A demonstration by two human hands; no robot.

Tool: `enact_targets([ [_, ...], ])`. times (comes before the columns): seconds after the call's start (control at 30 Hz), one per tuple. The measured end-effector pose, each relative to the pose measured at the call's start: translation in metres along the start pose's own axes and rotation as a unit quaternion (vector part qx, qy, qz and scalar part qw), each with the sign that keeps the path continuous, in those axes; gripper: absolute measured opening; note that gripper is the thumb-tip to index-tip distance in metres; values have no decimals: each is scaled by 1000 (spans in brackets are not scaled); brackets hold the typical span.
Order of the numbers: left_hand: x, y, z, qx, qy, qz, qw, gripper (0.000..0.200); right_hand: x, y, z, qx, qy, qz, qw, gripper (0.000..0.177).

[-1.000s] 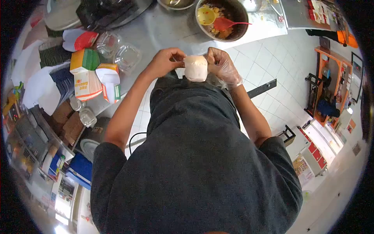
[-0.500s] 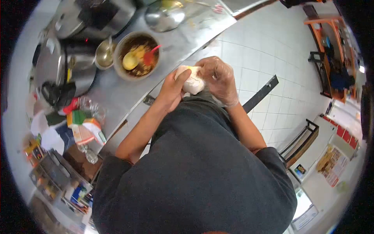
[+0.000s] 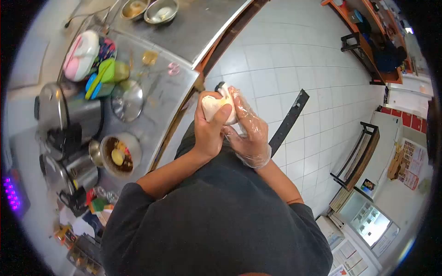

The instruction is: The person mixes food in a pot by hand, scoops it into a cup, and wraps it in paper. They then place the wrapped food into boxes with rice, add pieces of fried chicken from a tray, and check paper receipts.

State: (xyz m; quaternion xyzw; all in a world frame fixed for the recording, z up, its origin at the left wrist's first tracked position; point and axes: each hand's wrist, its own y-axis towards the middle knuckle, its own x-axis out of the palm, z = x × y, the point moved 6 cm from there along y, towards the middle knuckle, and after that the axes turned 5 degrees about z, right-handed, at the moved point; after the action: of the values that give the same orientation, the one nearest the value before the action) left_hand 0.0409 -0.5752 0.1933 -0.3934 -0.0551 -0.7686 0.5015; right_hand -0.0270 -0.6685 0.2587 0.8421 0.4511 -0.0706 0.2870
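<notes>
I hold a small pale wrapped bundle [image 3: 216,106] in front of my chest with both hands. My bare left hand [image 3: 209,131] grips it from the near side, thumb pressed on its front. My right hand [image 3: 246,129], in a thin clear plastic glove, cups it from the right and below. The bundle's top is gathered into a small twisted tip. Both hands are over the white tiled floor, just right of the steel counter's edge [image 3: 202,55].
On the steel counter to the left stand a bowl of dark sauce with a yellow spoon [image 3: 120,154], a round metal lid [image 3: 127,99], metal pots [image 3: 64,117], coloured containers [image 3: 99,73] and two small steel bowls [image 3: 152,9]. A dark bar [image 3: 287,122] lies on the floor.
My view has swung right, away from the counter. The hands closed tighter around the bundle: the left now wraps it from the near side, the gloved right cups it underneath.
</notes>
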Motion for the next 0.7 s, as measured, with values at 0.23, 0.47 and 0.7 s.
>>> enact_targets([
  [0.23, 96, 175, -36, -229, -224, -100, 942, 78, -45, 159, 86, -81, -86, 14, 993, 67],
  [0.47, 223, 324, -1, -279, -113, -227, 926, 106, -69, 320, 163, -89, -98, -63, 989, 56],
  [0.7, 253, 468, -12, -286, -264, -101, 916, 85, -80, 472, 271, 80, 96, -134, 983, 55],
])
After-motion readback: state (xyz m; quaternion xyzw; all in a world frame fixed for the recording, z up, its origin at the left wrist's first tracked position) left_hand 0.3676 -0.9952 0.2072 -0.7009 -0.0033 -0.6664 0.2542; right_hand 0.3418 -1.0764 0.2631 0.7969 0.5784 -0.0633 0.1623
